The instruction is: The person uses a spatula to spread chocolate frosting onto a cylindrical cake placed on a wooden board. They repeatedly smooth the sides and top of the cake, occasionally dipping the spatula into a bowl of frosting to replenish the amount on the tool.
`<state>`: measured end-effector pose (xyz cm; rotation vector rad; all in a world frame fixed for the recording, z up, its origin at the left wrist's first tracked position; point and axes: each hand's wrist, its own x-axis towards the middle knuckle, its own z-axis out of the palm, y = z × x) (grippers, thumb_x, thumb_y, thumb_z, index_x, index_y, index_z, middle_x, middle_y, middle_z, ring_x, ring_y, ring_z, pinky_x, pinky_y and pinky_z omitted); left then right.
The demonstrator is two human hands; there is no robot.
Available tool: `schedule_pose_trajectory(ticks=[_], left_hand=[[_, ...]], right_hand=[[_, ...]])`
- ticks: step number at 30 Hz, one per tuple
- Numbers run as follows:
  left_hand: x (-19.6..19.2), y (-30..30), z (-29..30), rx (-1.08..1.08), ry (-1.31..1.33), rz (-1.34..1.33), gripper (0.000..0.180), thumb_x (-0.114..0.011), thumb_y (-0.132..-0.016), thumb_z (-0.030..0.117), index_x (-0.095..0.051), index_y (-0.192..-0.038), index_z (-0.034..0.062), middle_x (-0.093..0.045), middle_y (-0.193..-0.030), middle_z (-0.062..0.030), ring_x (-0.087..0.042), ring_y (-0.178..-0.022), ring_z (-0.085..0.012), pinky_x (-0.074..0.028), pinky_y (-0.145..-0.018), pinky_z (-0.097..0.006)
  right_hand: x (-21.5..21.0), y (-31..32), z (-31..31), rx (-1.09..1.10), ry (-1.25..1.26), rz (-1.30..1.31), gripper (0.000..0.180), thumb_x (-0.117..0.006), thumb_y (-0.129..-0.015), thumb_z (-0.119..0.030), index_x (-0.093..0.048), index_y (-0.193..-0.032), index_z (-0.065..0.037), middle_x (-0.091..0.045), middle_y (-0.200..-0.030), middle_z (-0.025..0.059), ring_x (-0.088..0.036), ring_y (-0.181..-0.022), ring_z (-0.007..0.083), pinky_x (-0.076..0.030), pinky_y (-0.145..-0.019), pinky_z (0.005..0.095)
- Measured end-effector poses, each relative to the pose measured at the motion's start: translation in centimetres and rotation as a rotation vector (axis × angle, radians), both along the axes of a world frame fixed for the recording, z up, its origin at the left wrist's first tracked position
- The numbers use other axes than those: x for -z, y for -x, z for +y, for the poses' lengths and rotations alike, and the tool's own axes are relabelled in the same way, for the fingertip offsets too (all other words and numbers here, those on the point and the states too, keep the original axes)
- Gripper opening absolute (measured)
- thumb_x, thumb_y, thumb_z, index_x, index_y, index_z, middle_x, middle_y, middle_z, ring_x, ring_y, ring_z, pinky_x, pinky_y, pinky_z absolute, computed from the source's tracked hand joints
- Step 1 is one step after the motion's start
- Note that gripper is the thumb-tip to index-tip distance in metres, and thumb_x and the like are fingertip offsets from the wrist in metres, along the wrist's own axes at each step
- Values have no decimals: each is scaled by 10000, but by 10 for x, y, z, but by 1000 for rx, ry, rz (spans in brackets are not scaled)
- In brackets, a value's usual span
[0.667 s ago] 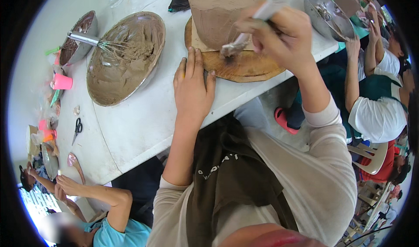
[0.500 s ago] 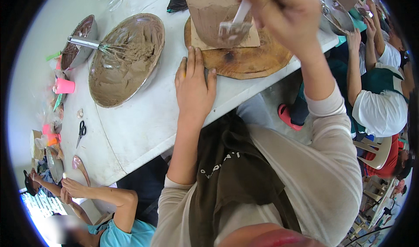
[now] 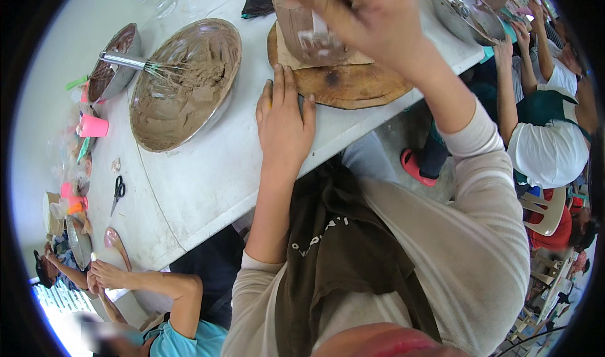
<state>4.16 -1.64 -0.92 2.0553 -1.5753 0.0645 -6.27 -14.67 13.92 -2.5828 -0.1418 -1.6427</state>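
A tall round cake (image 3: 295, 26) coated in brown frosting stands on a square pale cake board (image 3: 282, 49), which lies on a round wooden board (image 3: 353, 87). My right hand (image 3: 372, 20), slightly blurred, is closed around a spatula (image 3: 319, 24) with a white shaft. Its pale, frosting-smeared end is against the side of the cake; my fingers hide part of the handle. Flat on the white table, my left hand (image 3: 283, 120) has its fingers stretched out, the tips at the near left edge of the wooden board. It holds nothing.
Left of the boards, a large metal bowl (image 3: 142, 127) contains brown frosting and a whisk (image 3: 126, 59). Another bowl (image 3: 129, 42) stands behind it. Scissors (image 3: 118, 190) and a pink cup (image 3: 93, 126) lie farther left. A metal bowl (image 3: 454, 20) is at the right; people work on both sides.
My right hand has moved left across the cake, bringing the spatula along its side. My left hand stays flat in nearly the same place by the board.
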Motion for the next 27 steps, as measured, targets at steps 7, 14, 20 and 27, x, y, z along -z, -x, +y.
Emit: schedule_pose_trajectory(ticks=[7, 14, 20, 27], left_hand=[[-1, 0, 0, -6, -9, 17, 561, -449, -900, 288, -348, -1369, -3, -321, -1443, -154, -347, -1273, -374, -242, -1071, -434], [0, 1, 1, -2, -3, 1, 561, -448, -901, 294, -351, -1365, -7, -326, -1438, -159, -356, -1268, -372, -249, -1067, -435], [-2, 1, 0, -5, 1, -12, 552, -440, -920, 309, -349, -1377, 15, -327, -1440, -166, -360, -1270, -378, -270, -1055, -436], [0, 1, 4, -9, 2, -42, 531, -488, -898, 282, -378, -1368, 60, -333, -1434, -160, -371, -1251, -372, -263, -1055, -451]], right_hand=[[-49, 5, 27, -105, -258, -204, 134, -675, -831, -155, -672, -870, -27, -570, -589, 35, -474, -467, 72, -350, -418, 227], [-5, -4, 1, -5, -135, 11, 124, -679, -816, -142, -657, -851, -25, -540, -574, 64, -467, -476, 99, -353, -435, 250], [-42, 60, 1, -112, -326, -443, 174, -592, -894, -206, -611, -893, -33, -606, -701, 66, -514, -508, 77, -441, -477, 218], [37, 167, 11, -210, -808, -903, 376, -493, -927, -415, -546, -887, -46, -571, -787, 116, -509, -574, 157, -423, -557, 253]])
